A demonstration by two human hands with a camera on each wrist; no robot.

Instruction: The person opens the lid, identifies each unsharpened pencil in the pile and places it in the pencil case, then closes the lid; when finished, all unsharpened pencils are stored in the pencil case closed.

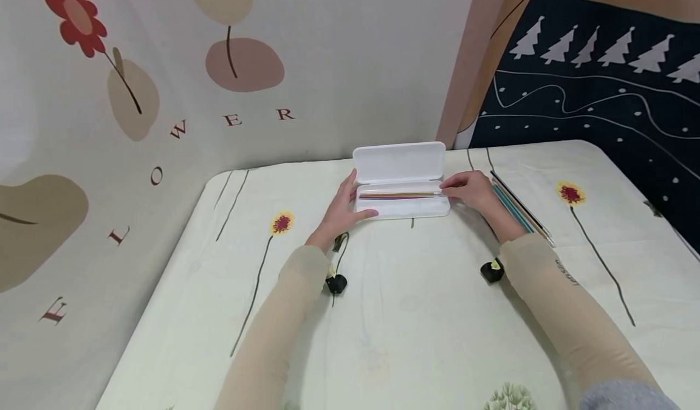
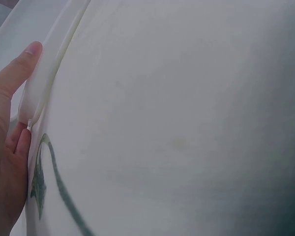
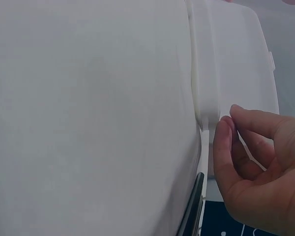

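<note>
A white pencil case (image 1: 401,208) lies on the cloth with its hinged lid (image 1: 399,162) raised at the back. Inside it, slim pencils (image 1: 399,195) in yellow and red tones lie lengthwise. My left hand (image 1: 340,211) grips the case's left end, thumb along the front edge and fingers behind the end; the left wrist view shows the thumb (image 2: 20,69) against the case wall. Over the right end, my right hand (image 1: 471,189) pinches at the pencil tips. Its thumb and fingertips meet in the right wrist view, where the case wall (image 3: 206,64) hides the pencils.
Several pencils (image 1: 516,206), teal, black and pale, lie slanted beside my right forearm. The table cloth (image 1: 394,313) has printed flowers. A flower-printed curtain (image 1: 350,64) hangs behind the table, and dark tree-patterned fabric (image 1: 596,94) is at the right.
</note>
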